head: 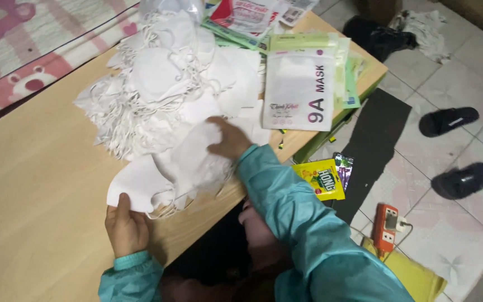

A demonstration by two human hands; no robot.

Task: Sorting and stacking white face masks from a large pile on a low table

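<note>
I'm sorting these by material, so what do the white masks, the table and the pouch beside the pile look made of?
White masks: soft matte fabric, probably nonwoven; they crumple, with thin loops. Table: light wood or wood-look laminate, smooth with faint grain. Pouch: glossy plastic film, judging by its sheen.

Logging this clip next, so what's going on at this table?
A person in teal sleeves is working through a heap of white face masks on a wooden table. The left hand holds the edge of one flat mask near the table's front, while the right hand rests on the masks at the heap's near edge. Packets of masks lie stacked beside the heap. Sandals sit on the tiled floor.
</note>
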